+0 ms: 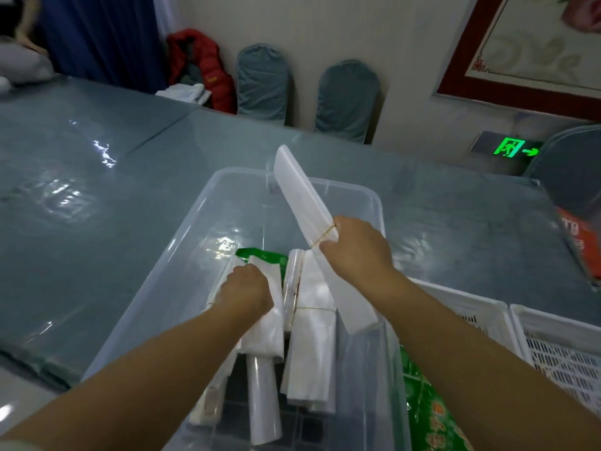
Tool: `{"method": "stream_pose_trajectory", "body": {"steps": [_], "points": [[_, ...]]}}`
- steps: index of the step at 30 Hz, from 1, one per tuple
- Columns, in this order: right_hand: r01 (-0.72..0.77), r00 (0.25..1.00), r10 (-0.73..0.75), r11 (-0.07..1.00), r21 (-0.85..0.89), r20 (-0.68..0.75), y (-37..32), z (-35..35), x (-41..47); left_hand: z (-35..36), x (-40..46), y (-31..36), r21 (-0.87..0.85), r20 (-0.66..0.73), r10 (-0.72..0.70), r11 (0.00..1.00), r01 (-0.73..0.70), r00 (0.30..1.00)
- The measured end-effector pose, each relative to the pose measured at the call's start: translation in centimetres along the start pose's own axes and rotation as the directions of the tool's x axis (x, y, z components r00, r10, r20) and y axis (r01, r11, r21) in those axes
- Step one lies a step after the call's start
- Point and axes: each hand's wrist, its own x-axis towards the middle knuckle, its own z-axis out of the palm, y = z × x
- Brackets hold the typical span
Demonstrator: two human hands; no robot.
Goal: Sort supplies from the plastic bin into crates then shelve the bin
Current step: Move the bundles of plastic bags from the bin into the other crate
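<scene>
A clear plastic bin (208,203) stands on the grey-blue table, its near end sticking out over the table edge. Inside lie several bundles of white plastic bags and a green packet (260,255). My right hand (354,245) grips a long white bundle of bags (302,196) bound with a rubber band, held tilted above the bin. My left hand (245,288) is down in the bin, its fingers curled round another white bag bundle (265,323). Two white slatted crates (481,314) (559,349) sit to the right of the bin.
A green printed bag (426,408) lies between bin and crates. An orange-red packet (582,242) sits at the table's right edge. Covered chairs (261,83) and a red jacket (201,66) stand by the far wall. The table (81,177) stretches left.
</scene>
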Motion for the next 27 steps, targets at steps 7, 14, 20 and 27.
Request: {"method": "stream_pose_trajectory", "body": {"steps": [7,14,20,27], "points": [[0.072,0.993,-0.070,0.997,0.022,-0.092,0.6,0.0,-0.5,1.1,-0.7,1.0,-0.007,-0.113,-0.010,1.000,0.010,0.994],[0.044,0.980,-0.028,0.996,0.078,-0.196,1.2,-0.4,-0.9,2.1,-1.2,1.5,-0.116,-0.153,0.035,0.992,-0.054,0.988],[0.014,0.972,0.024,0.988,0.157,-0.234,0.6,-1.1,-1.7,-0.7,-0.4,0.9,-0.462,0.003,-0.064,0.885,0.059,0.998],[-0.129,0.936,0.259,0.881,0.455,-0.236,0.5,-3.7,-3.0,-8.3,-3.0,3.5,-0.882,-0.194,0.023,0.433,-0.184,0.981]]}}
